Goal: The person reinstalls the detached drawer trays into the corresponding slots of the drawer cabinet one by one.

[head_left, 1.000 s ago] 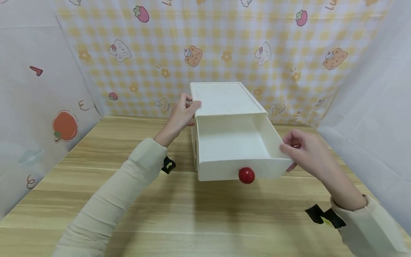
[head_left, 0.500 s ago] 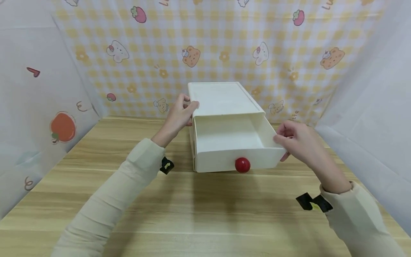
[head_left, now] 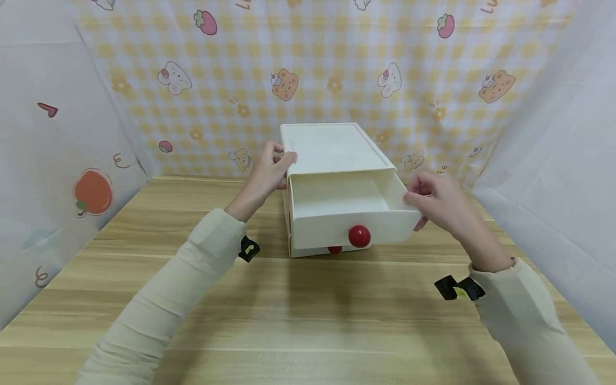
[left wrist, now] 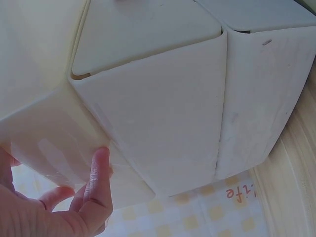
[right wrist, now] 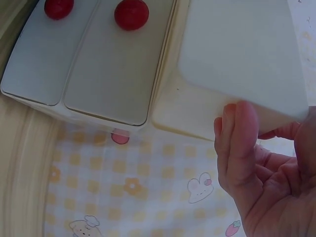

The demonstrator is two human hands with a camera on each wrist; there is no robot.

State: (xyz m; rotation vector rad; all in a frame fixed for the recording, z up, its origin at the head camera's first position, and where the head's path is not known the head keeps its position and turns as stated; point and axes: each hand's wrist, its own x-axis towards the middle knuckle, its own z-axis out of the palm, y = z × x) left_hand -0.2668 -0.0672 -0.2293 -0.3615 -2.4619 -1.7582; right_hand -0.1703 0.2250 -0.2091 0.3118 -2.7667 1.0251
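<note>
A white drawer cabinet (head_left: 337,147) stands on the wooden table, its top drawer (head_left: 353,227) pulled partway out. The drawer's visible inside holds nothing, and a round red knob (head_left: 359,236) sits on its front. My left hand (head_left: 267,174) holds the cabinet's upper left edge, thumb at the top corner and fingers along the side. At the drawer's front right corner, my right hand (head_left: 440,206) pinches the side wall between thumb and fingers. The right wrist view shows two lower drawers (right wrist: 116,64), both pushed in, with red knobs.
Wooden tabletop (head_left: 240,321) spreads in front of the cabinet and to both sides. Behind hangs a yellow checked cloth (head_left: 327,64) with cartoon prints. White cloth walls (head_left: 62,144) close off the left and right sides.
The top drawer has slid back toward the cabinet, with my right hand moving along on its side wall. A lower red knob has come into sight. My left hand keeps its place on the cabinet.
</note>
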